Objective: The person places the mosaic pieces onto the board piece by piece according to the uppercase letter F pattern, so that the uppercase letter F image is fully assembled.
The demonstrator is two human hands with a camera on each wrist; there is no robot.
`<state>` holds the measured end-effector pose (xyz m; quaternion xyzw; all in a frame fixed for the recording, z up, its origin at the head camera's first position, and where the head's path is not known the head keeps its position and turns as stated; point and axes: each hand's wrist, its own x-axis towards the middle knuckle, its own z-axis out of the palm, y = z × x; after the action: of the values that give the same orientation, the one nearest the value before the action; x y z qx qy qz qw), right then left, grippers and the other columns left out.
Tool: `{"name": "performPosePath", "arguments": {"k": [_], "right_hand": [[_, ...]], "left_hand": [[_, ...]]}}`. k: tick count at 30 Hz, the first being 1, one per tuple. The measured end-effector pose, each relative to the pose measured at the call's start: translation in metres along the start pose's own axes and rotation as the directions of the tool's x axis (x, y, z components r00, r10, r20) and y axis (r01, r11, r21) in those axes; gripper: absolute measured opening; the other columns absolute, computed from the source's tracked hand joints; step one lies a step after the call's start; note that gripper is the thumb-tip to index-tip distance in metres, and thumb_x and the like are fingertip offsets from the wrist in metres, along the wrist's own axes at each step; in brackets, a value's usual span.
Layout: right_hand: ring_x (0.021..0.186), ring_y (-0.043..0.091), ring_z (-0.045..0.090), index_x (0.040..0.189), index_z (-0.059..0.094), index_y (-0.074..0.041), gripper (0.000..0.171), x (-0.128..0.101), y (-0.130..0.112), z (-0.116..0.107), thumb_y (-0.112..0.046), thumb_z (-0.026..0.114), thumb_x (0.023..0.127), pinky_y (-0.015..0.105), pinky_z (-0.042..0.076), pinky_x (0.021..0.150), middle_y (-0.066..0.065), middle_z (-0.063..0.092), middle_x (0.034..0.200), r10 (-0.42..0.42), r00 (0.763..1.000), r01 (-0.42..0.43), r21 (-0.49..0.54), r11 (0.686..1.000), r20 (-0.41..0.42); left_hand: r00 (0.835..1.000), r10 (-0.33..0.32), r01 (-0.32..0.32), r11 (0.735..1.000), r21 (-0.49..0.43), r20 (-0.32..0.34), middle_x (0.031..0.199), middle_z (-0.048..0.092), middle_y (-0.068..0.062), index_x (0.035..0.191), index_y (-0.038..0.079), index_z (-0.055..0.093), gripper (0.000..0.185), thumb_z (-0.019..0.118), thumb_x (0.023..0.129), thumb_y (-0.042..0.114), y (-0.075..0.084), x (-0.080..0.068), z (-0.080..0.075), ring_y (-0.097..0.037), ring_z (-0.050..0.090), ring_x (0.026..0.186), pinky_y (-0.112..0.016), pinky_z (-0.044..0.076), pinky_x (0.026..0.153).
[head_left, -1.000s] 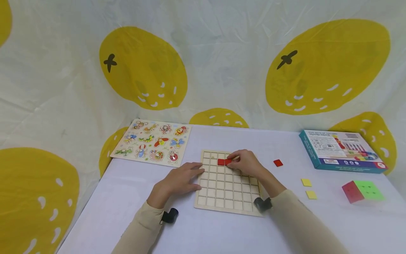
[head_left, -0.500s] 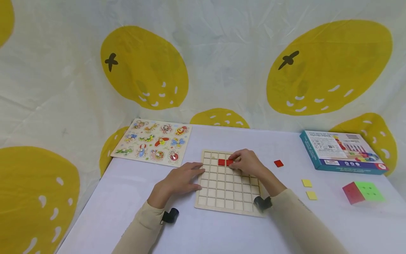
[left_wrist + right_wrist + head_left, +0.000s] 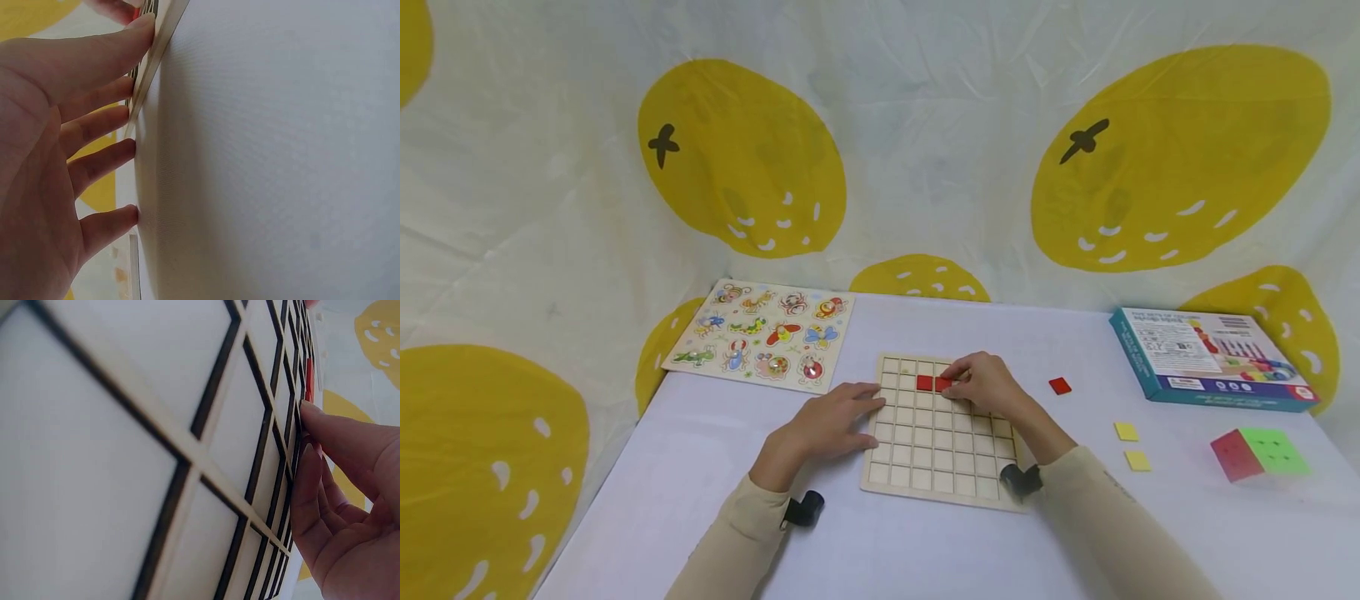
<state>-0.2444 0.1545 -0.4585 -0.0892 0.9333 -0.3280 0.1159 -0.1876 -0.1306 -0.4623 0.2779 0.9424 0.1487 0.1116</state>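
**At the fingertips: a red tile on the grid**

Under my right hand (image 3: 988,385), fingertips pinch a red tile (image 3: 943,384) into the wooden grid board (image 3: 936,467), just beside a second red tile (image 3: 924,382). My left hand (image 3: 827,423) lies flat, fingers spread, touching the board's left edge.

- White desk (image 3: 925,542), spread beneath the fingers (image 3: 867,398).
- Wooden grid board (image 3: 936,454) flat under the fingers.
- Animal puzzle board (image 3: 763,333) beyond the left-hand fingers.
- Loose red tile (image 3: 1060,385) right of the fingers; two yellow tiles (image 3: 1125,431) farther right.
- Teal box (image 3: 1206,357) and colour cube (image 3: 1258,452) well apart, far right.
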Motion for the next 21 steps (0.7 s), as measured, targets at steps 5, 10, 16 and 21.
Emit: {"name": "performPosePath", "arguments": {"k": [5,10,16,21], "right_hand": [[0.094,0.021,0.066,0.108,0.08,-0.007,0.022,-0.001,0.0006,-0.001,-0.016,0.079,0.088,0.028,0.052,0.075,0.012,0.076,0.112,-0.032,0.999,0.032,0.009,0.999,-0.004],[0.098,0.023,0.066,0.108,0.08,-0.008,0.021,-0.0011,0.002,-0.0012,-0.016,0.079,0.089,0.029,0.053,0.077,0.013,0.075,0.114,-0.037,0.999,0.037,0.03,0.999,-0.003],[0.095,0.021,0.064,0.11,0.08,-0.01,0.022,-0.0019,0.0015,-0.001,-0.019,0.079,0.089,0.028,0.051,0.077,0.011,0.075,0.112,-0.019,1.0,0.019,0.015,1.0,0.0],[0.094,0.021,0.064,0.11,0.079,-0.01,0.022,-0.0025,0.001,-0.0002,-0.018,0.078,0.09,0.029,0.052,0.078,0.01,0.075,0.112,-0.002,1.0,0.002,0.023,1.0,-0.003]], "left_hand": [[1.0,-0.007,0.007,1.0,0.007,0.005,0.162,0.044,0.001,0.149,0.021,0.055,0.065,0.073,0.092,0.044,0.0002,0.0006,0.0,-0.023,0.042,0.15,-0.049,0.048,0.113],[1.0,-0.006,0.006,1.0,0.015,0.003,0.162,0.044,0.001,0.149,0.021,0.055,0.064,0.073,0.091,0.044,-0.0006,0.0012,0.0009,-0.023,0.042,0.15,-0.047,0.048,0.113],[1.0,-0.007,0.007,1.0,0.002,0.005,0.163,0.043,0.001,0.149,0.021,0.055,0.065,0.073,0.091,0.043,-0.0006,0.0008,0.0003,-0.023,0.042,0.15,-0.049,0.048,0.112],[1.0,-0.007,0.007,1.0,0.006,0.002,0.162,0.044,0.001,0.149,0.021,0.055,0.064,0.073,0.091,0.044,-0.0002,0.0015,-0.0001,-0.024,0.042,0.15,-0.05,0.048,0.112]]}}
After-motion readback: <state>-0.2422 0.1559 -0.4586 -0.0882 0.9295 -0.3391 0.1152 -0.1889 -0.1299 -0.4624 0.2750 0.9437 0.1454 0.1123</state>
